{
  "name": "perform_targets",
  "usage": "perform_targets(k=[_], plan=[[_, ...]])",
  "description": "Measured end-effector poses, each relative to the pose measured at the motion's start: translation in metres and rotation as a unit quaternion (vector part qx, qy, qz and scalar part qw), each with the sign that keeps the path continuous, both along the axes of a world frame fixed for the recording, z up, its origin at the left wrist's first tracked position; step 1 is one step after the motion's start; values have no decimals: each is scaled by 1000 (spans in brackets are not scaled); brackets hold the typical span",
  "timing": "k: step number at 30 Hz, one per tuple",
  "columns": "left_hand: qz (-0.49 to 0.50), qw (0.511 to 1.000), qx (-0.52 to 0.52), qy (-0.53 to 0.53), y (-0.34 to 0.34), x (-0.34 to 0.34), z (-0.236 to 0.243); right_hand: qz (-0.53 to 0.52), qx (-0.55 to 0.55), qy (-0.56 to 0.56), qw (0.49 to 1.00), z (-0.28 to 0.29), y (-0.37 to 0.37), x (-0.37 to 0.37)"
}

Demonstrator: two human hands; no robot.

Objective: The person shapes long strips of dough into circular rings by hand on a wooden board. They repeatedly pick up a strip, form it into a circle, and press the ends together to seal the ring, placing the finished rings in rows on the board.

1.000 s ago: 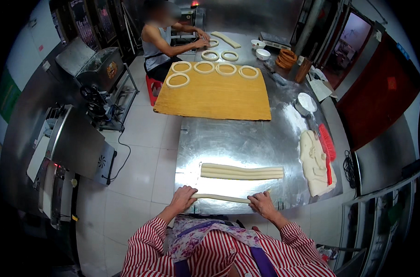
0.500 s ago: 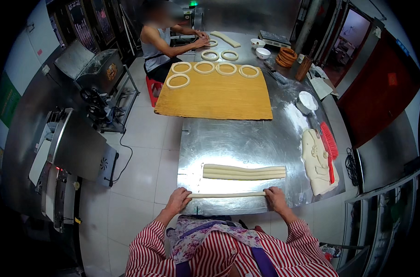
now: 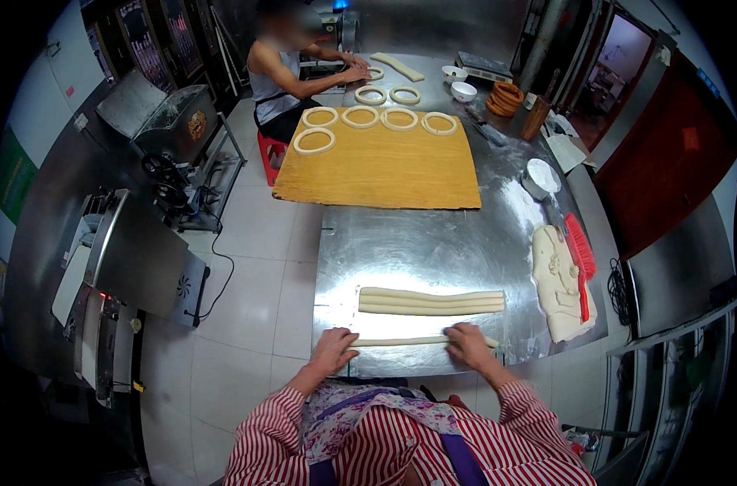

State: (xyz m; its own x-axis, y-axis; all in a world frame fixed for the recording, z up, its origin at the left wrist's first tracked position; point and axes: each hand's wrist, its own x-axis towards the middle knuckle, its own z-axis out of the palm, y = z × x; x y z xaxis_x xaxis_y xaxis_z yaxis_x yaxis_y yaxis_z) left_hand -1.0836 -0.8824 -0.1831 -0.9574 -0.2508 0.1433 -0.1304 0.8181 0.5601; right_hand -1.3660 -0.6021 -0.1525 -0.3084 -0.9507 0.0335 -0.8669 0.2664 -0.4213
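A long thin rope of pale dough [image 3: 401, 341] lies crosswise near the front edge of the metal table. My left hand [image 3: 334, 350] is closed at its left end. My right hand [image 3: 469, 347] grips it further right, and a short length of dough sticks out past that hand. The undersides of my fingers are hidden. Just beyond the rope, several similar dough strips [image 3: 431, 301] lie side by side, touching.
A yellow board [image 3: 376, 174] with several dough rings lies farther off, where a seated person [image 3: 279, 77] shapes another ring. At right are a dough slab [image 3: 556, 283], a red brush [image 3: 580, 251] and a flour bowl [image 3: 540, 180]. Machines [image 3: 133, 267] stand left of the table [image 3: 417, 243].
Both hands have moved inward along the dough rope, the right one more. The rope's right end now shows beyond my right hand. The other strips lie as before.
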Motion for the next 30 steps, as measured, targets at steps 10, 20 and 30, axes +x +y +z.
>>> perform_targets(k=[10, 20, 30], plan=[[-17, 999, -6, 42, 32, -52, -23, 54, -84, -34, 994, -38, -105, 85], [36, 998, -2, 55, 21, -36, -18, -88, -76, -26, 993, -27, 7, -5], [159, 987, 30, 10, -12, 29, -13, -193, -41, -59, 979, -29, 73, -44]])
